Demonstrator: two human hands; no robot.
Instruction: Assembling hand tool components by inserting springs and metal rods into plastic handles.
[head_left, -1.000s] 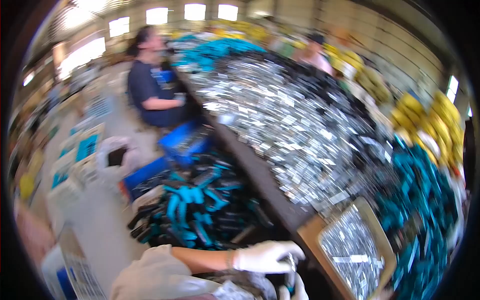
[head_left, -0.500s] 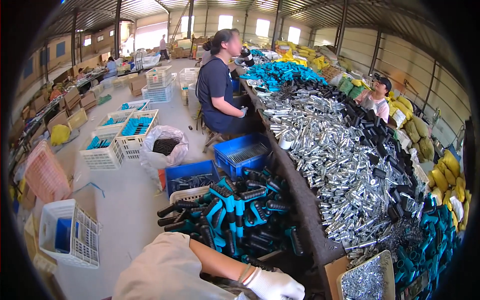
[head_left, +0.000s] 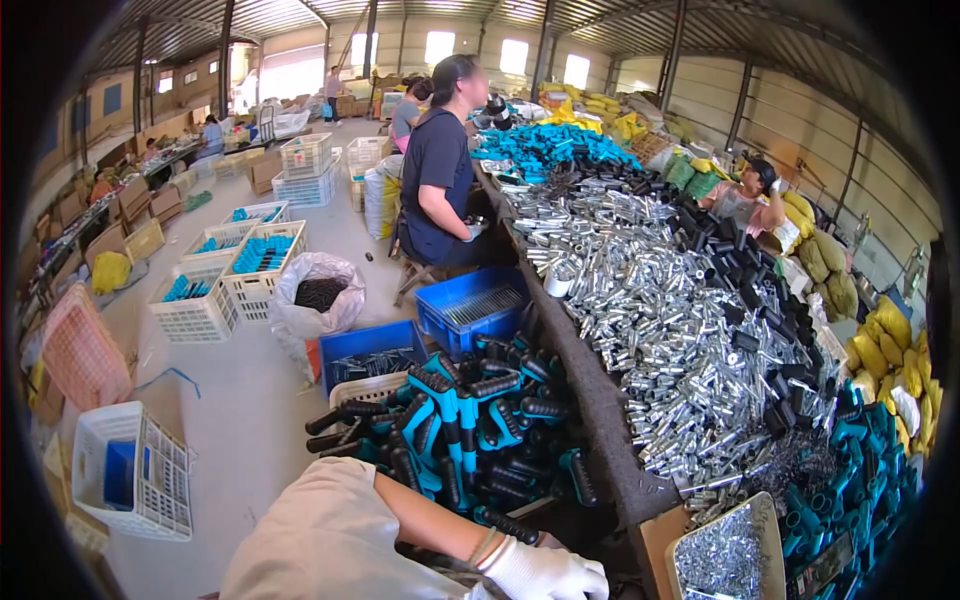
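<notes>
Left hand in a white glove sits low by the handle pile, its grip hidden; right hand out of view. Worktop heaped with tubes: plenty left.

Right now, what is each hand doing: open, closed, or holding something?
Left hand: white-gloved, at the lower edge; open or closed cannot be told, nothing seen held.
Right hand: not in view.

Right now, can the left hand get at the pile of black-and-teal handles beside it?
Probably yes. The gloved left hand sits at the near edge of the pile of black-and-teal handles, with nothing visible between them. The right hand is out of view.
</notes>
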